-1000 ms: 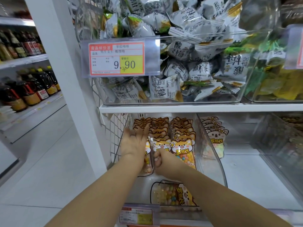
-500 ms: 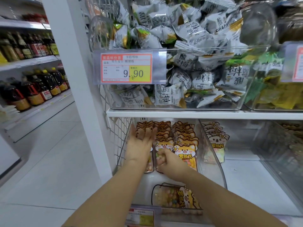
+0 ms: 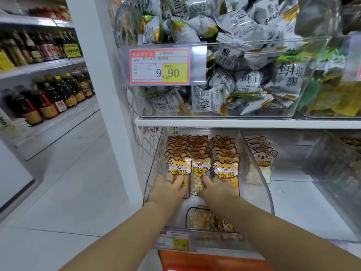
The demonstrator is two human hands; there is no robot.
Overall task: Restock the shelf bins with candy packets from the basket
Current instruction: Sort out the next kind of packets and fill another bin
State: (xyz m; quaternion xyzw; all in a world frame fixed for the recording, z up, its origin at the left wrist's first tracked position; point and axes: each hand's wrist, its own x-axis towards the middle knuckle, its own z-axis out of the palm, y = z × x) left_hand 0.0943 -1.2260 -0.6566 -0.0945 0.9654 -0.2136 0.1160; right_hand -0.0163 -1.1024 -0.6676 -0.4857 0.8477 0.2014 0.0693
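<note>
With left hand [image 3: 168,189] and right hand [image 3: 217,189] flat-fingered, gripping nothing, against the front candy packets [image 3: 201,173], even pressure should keep rows upright in the bin [image 3: 182,208].

One head-worn camera is looking forward and down at close range, the clear plastic shelf bin [image 3: 152,173] sitting around the fingers [image 3: 206,180], pale tiled floor [image 3: 68,182] spreading left of them.

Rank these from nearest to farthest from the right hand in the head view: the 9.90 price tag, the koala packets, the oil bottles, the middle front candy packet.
1. Middle front candy packet, touched by the right hand.
2. Koala packets, next bin, right.
3. 9.90 price tag, upper bin, above.
4. Oil bottles, far-left shelves.
</note>
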